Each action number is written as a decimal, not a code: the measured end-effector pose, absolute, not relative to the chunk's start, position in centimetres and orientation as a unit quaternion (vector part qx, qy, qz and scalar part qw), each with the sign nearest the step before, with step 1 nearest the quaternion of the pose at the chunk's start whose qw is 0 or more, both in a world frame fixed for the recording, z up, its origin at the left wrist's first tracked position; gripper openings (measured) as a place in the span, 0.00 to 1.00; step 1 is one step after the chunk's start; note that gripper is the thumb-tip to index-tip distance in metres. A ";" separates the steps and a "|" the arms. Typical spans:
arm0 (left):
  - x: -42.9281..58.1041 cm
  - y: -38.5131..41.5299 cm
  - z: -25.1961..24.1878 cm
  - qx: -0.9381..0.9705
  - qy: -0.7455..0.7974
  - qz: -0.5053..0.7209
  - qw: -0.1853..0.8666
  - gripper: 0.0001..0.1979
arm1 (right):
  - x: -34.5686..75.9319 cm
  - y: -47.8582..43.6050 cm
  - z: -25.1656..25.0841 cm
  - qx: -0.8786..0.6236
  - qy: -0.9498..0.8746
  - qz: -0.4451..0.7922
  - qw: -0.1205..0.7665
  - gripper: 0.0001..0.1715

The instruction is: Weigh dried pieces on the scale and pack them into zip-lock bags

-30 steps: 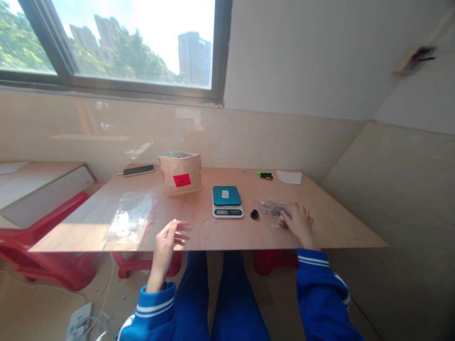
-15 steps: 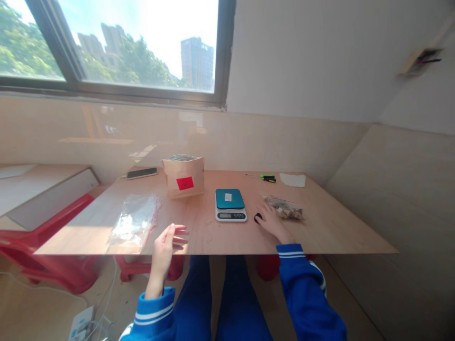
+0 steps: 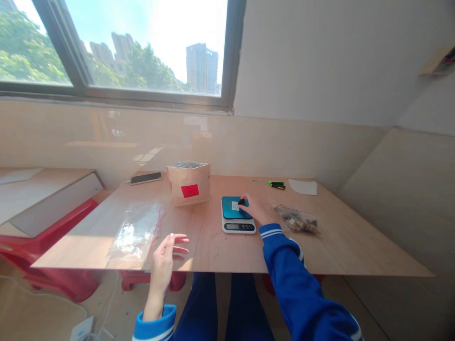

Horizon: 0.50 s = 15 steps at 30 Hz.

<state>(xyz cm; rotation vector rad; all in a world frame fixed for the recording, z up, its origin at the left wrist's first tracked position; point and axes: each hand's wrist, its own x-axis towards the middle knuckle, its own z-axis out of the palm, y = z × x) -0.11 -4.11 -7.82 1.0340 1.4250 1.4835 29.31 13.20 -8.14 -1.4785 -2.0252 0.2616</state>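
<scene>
My right hand is closed on a small dark roundish object at the right part of the blue plate of a white kitchen scale. Whether the object touches the plate, I cannot tell. To the right of that hand lies a clear zip bag with brownish pieces inside. My left hand holds nothing, its fingers apart near the front edge of the table. Several flat clear plastic bags lie to its left.
Behind the scale, to the left, stands a tan pouch with a red label, its top open. A phone lies at the back left. Screwdrivers and a white sheet lie at the back right. Red stools stand below.
My right hand has moved left from the table beside the zip bag to the scale plate, carrying the small dark object. My left hand has barely moved, and the view has shifted slightly.
</scene>
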 end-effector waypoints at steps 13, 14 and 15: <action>0.2 9.3 1.7 0.628 0.579 0.514 -0.079 0.24 | 29.3 7.4 -3.3 -0.469 -0.774 0.129 0.406 0.15; 0.3 10.0 1.8 0.642 0.582 0.492 -0.081 0.22 | 28.5 6.9 -2.2 -0.455 -0.777 0.139 0.412 0.15; 0.3 10.4 1.6 0.659 0.578 0.474 -0.081 0.20 | 27.5 6.5 -1.0 -0.440 -0.779 0.150 0.420 0.15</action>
